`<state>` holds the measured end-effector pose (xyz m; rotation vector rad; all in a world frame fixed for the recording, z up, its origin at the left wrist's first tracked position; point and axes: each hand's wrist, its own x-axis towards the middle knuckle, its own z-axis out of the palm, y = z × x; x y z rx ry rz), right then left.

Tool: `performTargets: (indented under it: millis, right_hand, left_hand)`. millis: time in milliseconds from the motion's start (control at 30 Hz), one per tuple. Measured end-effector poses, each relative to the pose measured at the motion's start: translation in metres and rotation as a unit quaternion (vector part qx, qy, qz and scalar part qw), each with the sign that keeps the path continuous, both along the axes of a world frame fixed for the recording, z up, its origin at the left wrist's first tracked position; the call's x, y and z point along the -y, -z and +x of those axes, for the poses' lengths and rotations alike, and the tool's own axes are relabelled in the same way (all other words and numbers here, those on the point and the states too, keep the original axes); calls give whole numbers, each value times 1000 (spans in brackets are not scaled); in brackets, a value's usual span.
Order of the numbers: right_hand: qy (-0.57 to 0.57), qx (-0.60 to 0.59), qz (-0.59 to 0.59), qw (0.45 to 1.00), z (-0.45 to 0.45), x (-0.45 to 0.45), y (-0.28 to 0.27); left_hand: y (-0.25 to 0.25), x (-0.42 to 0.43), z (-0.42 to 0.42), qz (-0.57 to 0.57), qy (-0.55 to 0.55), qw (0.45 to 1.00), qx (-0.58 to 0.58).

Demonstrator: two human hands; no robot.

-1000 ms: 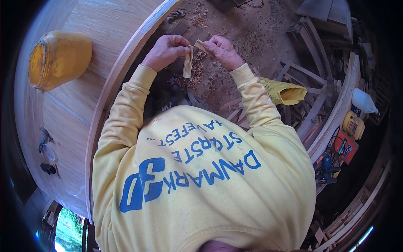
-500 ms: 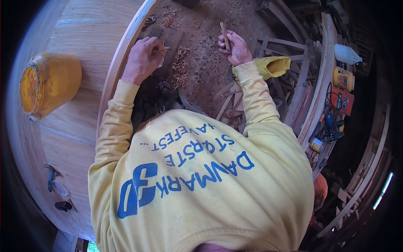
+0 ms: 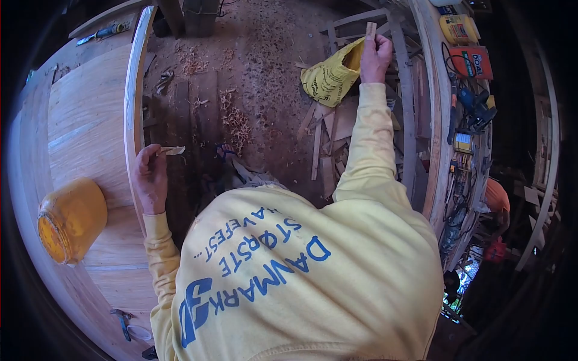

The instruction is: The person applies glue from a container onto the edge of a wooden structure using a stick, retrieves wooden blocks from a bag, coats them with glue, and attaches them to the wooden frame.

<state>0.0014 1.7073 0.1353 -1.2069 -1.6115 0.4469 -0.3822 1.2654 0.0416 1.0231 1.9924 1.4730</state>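
Note:
My left hand (image 3: 150,180) is beside the long curved wooden edge (image 3: 133,90) of the large panel. Pinched between its fingers is a thin pale scrap (image 3: 174,150); I cannot tell if it is paper or sandpaper. Out ahead on the right, my right hand (image 3: 376,60) is closed on a small strip of wood (image 3: 371,30) that points away from me. A yellow printed bag (image 3: 331,78) on the floor has its open mouth right by that hand; I cannot tell whether they touch.
A yellow bucket (image 3: 78,216) lies on the wooden panel (image 3: 84,144), with a hammer (image 3: 122,322) nearer me. Wood shavings (image 3: 236,129) and offcuts (image 3: 325,141) litter the floor. Along the right, a bench (image 3: 430,120) carries a power tool (image 3: 475,105) and containers. A person in orange (image 3: 497,195) is beyond.
My body has turned, shifting the view. My left hand has drawn back along the wooden edge with the pale scrap. My right hand, holding the wood strip, has reached out past the yellow bag's mouth.

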Motion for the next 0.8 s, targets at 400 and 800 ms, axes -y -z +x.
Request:
performTargets:
  millis: [400,800]
  right_hand:
    - [-397,-42,-522,754,-154,205,62]
    - [-431,-161,-494,738,-231,278,23]
  left_hand:
    - [-54,-79,16,110,-48,931,-344]
    - [-59,-78,23,113,-73,934,-332]
